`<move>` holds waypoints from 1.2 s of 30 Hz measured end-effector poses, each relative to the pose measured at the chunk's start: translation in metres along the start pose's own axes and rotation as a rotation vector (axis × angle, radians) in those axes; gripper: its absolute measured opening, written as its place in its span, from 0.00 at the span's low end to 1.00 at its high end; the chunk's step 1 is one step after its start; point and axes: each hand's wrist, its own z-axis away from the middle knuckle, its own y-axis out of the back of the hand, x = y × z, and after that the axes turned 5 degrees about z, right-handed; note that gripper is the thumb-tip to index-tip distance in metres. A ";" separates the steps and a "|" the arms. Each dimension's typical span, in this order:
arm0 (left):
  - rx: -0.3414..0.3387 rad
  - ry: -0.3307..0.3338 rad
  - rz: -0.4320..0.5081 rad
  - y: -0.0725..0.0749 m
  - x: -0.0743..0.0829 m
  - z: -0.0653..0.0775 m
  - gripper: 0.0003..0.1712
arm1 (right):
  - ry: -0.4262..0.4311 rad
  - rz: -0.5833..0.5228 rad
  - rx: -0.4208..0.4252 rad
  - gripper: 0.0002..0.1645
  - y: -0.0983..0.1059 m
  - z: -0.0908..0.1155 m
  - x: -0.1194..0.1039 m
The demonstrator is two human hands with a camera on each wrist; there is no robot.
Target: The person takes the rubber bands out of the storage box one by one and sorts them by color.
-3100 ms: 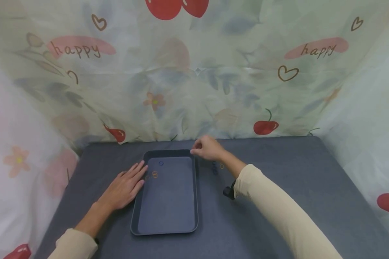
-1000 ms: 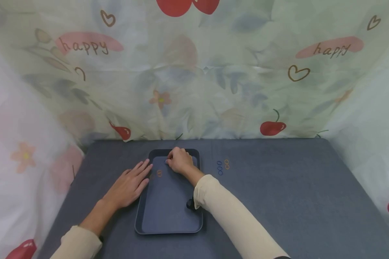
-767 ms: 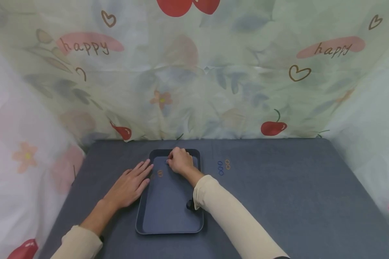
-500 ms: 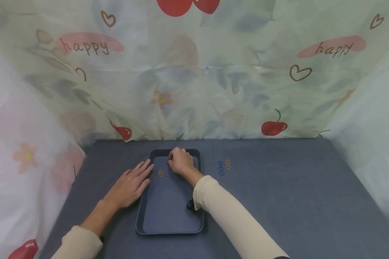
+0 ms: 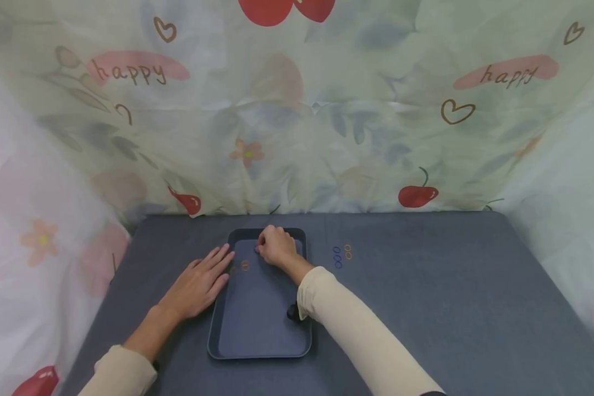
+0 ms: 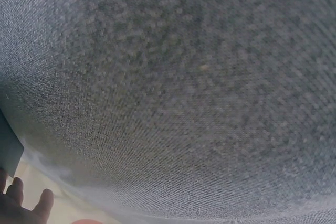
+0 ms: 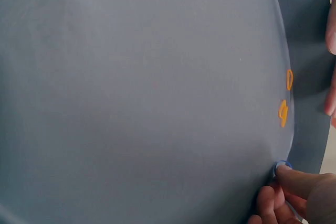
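In the head view my right hand (image 5: pixel 277 246) is at the far end of the dark shallow tray (image 5: pixel 264 355), thumb and fingers drawn together. The right wrist view has its thumb tip against a small blue rubber band (image 7: pixel 283 162) on the tray floor, beside the wall; the fingers curl behind, partly hiding the band. Orange rubber bands (image 5: pixel 245 265) lie in the tray nearby, two of them overlapping; a separate orange one (image 7: pixel 289 79) rests at the tray's side wall. My left hand (image 5: pixel 195 286) lies flat, fingers spread, fingertips touching the tray's left rim.
Three blue rubber bands (image 5: pixel 337 257) stand in a column on the dark cloth right of the tray, beside two orange bands (image 5: pixel 347 252). A printed curtain (image 5: pixel 297 154) closes off the back and sides of the table (image 5: pixel 425 308).
Since the oldest frame my right hand has gone from the tray's far right corner leftward and down into the tray, onto the blue band. Over the last second it shifts only slightly. The left hand stays put.
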 end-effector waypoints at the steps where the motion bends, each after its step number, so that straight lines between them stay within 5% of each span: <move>1: 0.002 -0.001 0.001 0.000 0.000 0.000 0.30 | 0.002 -0.002 -0.008 0.06 0.002 0.000 0.000; 18: -0.031 0.027 -0.004 0.004 -0.006 0.002 0.31 | 0.114 -0.114 -0.084 0.07 0.054 0.016 0.006; 36: -0.021 0.016 0.002 0.000 -0.002 -0.001 0.30 | 0.044 -0.013 -0.070 0.05 0.026 0.015 0.019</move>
